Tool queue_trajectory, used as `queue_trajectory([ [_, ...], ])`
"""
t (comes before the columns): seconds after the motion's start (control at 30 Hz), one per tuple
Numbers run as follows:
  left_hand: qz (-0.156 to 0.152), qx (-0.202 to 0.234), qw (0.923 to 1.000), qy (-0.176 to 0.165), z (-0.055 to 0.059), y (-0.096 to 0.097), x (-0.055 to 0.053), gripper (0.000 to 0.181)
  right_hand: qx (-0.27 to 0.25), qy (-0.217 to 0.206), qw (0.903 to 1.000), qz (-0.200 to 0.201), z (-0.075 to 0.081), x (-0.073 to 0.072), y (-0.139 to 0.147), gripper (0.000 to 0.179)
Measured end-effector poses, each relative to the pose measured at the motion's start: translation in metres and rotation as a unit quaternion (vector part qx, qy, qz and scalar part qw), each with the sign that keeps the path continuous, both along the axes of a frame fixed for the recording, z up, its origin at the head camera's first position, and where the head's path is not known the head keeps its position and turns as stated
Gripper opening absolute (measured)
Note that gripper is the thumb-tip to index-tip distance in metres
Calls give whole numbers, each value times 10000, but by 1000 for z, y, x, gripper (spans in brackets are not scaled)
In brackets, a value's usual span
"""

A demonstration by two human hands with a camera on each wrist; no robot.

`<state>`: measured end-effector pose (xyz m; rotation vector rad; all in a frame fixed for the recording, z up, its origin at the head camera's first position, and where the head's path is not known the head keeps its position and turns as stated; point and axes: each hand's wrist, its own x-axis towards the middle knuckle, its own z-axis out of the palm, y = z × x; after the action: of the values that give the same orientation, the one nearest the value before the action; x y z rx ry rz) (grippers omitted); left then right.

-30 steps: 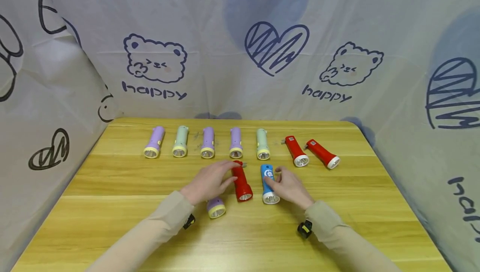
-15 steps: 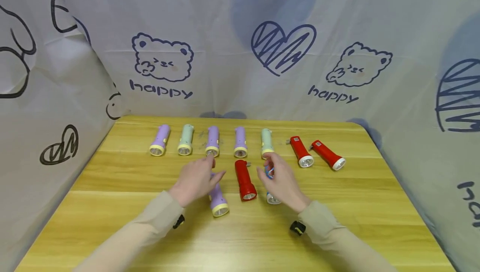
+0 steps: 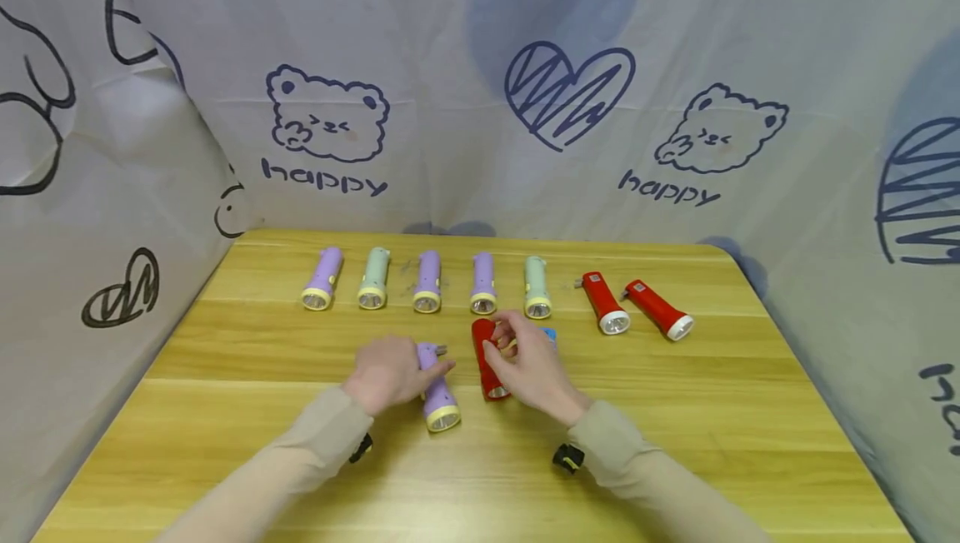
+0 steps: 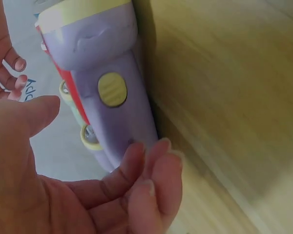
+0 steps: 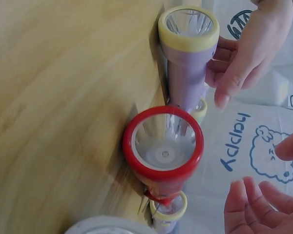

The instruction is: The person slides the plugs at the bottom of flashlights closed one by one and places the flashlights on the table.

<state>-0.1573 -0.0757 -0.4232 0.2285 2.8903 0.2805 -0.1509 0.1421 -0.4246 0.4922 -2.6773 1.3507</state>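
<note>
My left hand (image 3: 386, 373) is at the left side of a purple flashlight (image 3: 440, 393) with a yellow rim. In the left wrist view the fingertips (image 4: 154, 175) are bent close to its body and the thumb stands apart; contact is unclear. Over a red flashlight (image 3: 484, 345) hovers my right hand (image 3: 534, 365), its thumb and fingers apart in the right wrist view, where the red flashlight's lens (image 5: 164, 141) shows beside them. Behind that hand lies a blue flashlight (image 3: 551, 336), mostly hidden, with its white rim (image 5: 110, 226) low in the right wrist view.
Along the back of the wooden table (image 3: 247, 360) lies a row of purple flashlights (image 3: 428, 276), green flashlights (image 3: 536, 281) and two red flashlights with white rims (image 3: 603, 301). A printed cloth (image 3: 450, 151) hangs behind and at the sides.
The right hand has moved left, off the blue flashlight and over the red one. From near the red flashlight, the left hand has shifted left and down beside the purple one.
</note>
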Motion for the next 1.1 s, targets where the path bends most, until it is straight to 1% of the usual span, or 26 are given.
queue_trajectory([
  [0.07, -9, -114, 9999, -55, -2, 3, 0, 75, -20, -79, 9999, 70, -1, 0, -2, 32],
  [0.3, 12, -329, 9991, -275, -6, 9, -4, 77, -4, -63, 9999, 147, -3, 0, -4, 32],
  [0.43, 74, -348, 9987, -368, -7, 11, -6, 74, 23, -98, 9998, 173, -3, 1, -4, 33],
  [0.57, -18, -366, 9985, -402, -9, 12, -8, 67, 47, -102, 9998, 169, -5, 1, -3, 32],
  [0.63, -80, -354, 9985, -401, -10, 11, -9, 66, 48, -98, 9998, 162, -5, 1, -3, 32],
  [0.73, -80, -288, 9987, -423, -10, 8, -11, 63, 53, -91, 9998, 148, -5, 1, -3, 33],
  [0.9, -166, -184, 9993, -269, -8, 1, -12, 43, 9, -101, 9999, 123, -7, -1, -3, 33],
  [1.0, -204, -162, 9995, -166, -6, -2, -11, 42, 9, -123, 9999, 107, -7, -1, -2, 34],
  [1.1, -190, -208, 9995, -155, -6, -3, -9, 49, 29, -136, 9999, 95, -7, -1, -2, 34],
])
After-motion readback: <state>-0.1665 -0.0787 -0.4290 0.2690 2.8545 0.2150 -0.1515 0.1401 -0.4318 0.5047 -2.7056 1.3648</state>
